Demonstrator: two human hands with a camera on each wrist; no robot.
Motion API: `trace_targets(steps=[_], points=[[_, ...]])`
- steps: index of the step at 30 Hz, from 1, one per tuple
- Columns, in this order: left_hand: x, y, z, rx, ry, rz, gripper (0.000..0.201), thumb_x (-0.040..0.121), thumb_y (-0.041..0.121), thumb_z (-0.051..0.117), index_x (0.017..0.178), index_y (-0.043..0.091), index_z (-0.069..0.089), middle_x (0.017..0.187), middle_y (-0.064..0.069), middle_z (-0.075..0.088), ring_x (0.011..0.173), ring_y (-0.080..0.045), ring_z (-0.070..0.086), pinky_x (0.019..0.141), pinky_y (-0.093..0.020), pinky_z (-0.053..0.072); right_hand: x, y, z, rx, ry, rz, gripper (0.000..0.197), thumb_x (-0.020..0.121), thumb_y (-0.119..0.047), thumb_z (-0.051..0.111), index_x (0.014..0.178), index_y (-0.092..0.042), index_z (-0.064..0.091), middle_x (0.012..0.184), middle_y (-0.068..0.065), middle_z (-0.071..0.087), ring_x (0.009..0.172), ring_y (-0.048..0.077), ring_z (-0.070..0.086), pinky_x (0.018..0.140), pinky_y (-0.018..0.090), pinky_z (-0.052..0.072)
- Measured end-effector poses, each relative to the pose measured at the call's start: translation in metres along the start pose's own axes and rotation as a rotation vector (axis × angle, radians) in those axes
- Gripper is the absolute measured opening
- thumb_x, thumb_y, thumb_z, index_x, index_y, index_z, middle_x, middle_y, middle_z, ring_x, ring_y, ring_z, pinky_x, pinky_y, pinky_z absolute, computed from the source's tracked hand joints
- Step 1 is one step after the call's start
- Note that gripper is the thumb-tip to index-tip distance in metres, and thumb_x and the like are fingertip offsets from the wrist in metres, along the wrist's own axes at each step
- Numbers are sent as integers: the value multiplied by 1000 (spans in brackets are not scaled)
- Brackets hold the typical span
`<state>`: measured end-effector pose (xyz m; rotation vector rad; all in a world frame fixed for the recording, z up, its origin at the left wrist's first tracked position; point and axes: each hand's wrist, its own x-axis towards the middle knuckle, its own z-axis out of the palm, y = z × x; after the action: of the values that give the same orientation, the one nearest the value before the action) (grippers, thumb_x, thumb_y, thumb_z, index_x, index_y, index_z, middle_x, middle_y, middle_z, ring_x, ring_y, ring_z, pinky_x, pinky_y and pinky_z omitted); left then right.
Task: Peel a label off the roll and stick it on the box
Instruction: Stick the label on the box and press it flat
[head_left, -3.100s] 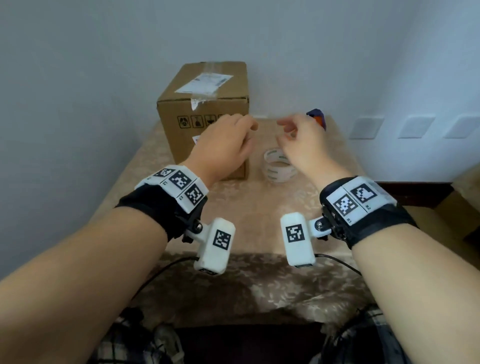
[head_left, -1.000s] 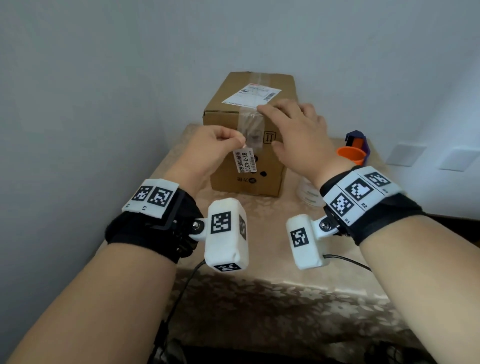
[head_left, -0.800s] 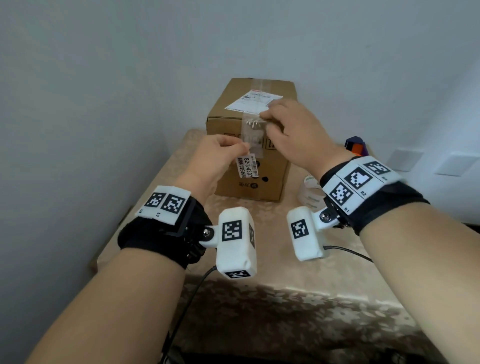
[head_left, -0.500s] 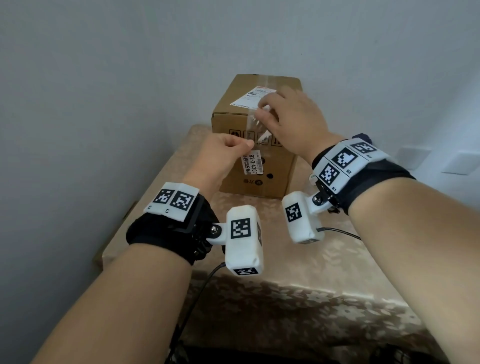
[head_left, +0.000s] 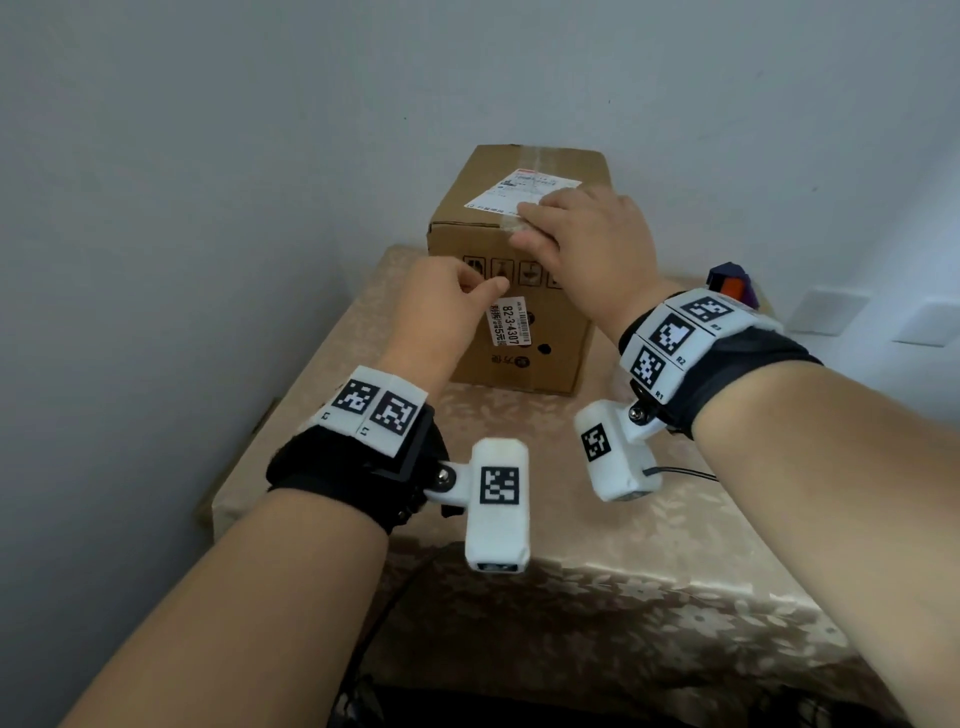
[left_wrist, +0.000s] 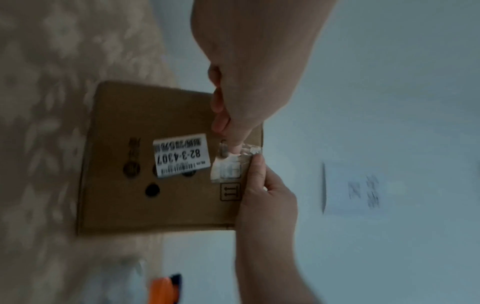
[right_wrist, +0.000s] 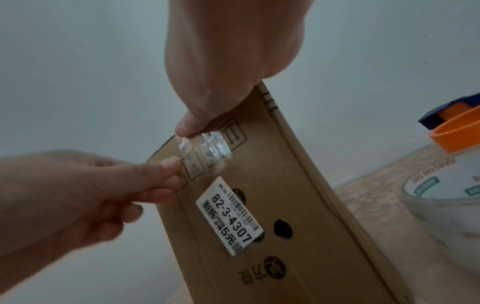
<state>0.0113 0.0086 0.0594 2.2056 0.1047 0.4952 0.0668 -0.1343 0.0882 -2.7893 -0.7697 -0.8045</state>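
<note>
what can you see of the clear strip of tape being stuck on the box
The clear tape strip is see-through, glossy and wrinkled, catching light in patches. It lies on the upper front face of the cardboard box, over the printed handling symbols, above the white barcode label. The right hand presses its upper end at the box's top edge; the left hand pinches its lower end. It looks only partly smoothed down.

On the front face of the brown cardboard box (head_left: 519, 358) in front of me, a small white barcode sticker (right_wrist: 230, 216) reads "82-3-4307", with "5元" beneath it. Above it sits a row of printed handling symbols (head_left: 511, 271), one showing two upward arrows. The clear tape roll (right_wrist: 446, 197) has "JIANGYAN TAPE" around its white core. My right wristband's white marker tags (head_left: 675, 338) carry "R1" and "R2". The white shipping label (head_left: 522, 192) on the box top is too small to read.
</note>
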Motion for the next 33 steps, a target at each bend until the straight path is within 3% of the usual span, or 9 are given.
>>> trace_targets(steps=[2, 4, 7, 9, 12, 16, 25, 30, 33], points=[[7, 0, -8, 213, 168, 150, 34, 85, 42, 62, 103, 13, 61, 100, -3, 60, 91, -19, 57, 74, -31, 49, -1, -1, 0, 13, 9, 5, 43, 95, -46, 38, 120, -20, 60, 122, 6, 64, 114, 31, 52, 91, 42, 38], [15, 2, -13, 312, 246, 337, 44, 88, 47, 54, 119, 16, 54, 122, -8, 51, 112, -24, 50, 96, -38, 42, -2, -2, 0, 15, 15, 10, 41, 96, -45, 36, 120, -22, 60, 122, 7, 63, 115, 31, 51, 93, 42, 37], [32, 4, -12, 427, 69, 503, 41, 95, 50, 35, 126, 28, 51, 131, 3, 53, 124, -16, 45, 114, -45, 18, -5, 2, -1, -10, 24, 40, 39, 97, -44, 33, 124, -29, 56, 137, 9, 50, 124, 34, 43, 101, 48, 30], [41, 0, -9, 410, 15, 503, 36, 96, 50, 33, 112, 30, 58, 116, 11, 62, 114, -10, 52, 114, -47, 13, -8, 5, -1, -23, 18, 70, 39, 96, -46, 31, 126, -34, 53, 140, 9, 46, 126, 35, 39, 104, 51, 26], [46, -9, -3, 429, 92, 525, 32, 94, 50, 37, 103, 30, 61, 110, 13, 62, 109, -10, 52, 108, -46, 15, -11, 2, 3, -15, 29, 87, 42, 95, -52, 31, 126, -34, 53, 125, 8, 55, 117, 34, 47, 99, 50, 28], [46, -18, -3, 472, 125, 569, 31, 91, 48, 46, 113, 29, 57, 122, 8, 58, 118, -16, 49, 107, -45, 16, -15, 2, 7, -69, 57, 77, 45, 90, -54, 37, 125, -29, 52, 122, 10, 56, 115, 35, 47, 96, 51, 30], [39, -27, 4, 596, 75, 612, 63, 80, 54, 59, 132, 24, 43, 139, 3, 47, 130, -22, 37, 106, -46, 19, -28, -4, 10, -122, 4, 72, 71, 76, -50, 64, 134, -19, 37, 130, 16, 43, 122, 36, 39, 101, 52, 27], [46, -3, 3, 531, 116, 551, 44, 90, 59, 36, 103, 21, 53, 116, 1, 55, 114, -24, 45, 101, -44, 22, -24, 9, -5, -52, -80, 39, 84, 66, -52, 72, 136, -23, 37, 131, 10, 43, 120, 31, 39, 102, 46, 27], [50, 6, 10, 525, 148, 553, 44, 89, 57, 40, 95, 16, 54, 109, -2, 57, 107, -26, 48, 96, -42, 23, -21, 18, -13, 20, -112, 39, 77, 71, -52, 68, 136, -24, 40, 131, 5, 43, 119, 28, 39, 101, 43, 28]])
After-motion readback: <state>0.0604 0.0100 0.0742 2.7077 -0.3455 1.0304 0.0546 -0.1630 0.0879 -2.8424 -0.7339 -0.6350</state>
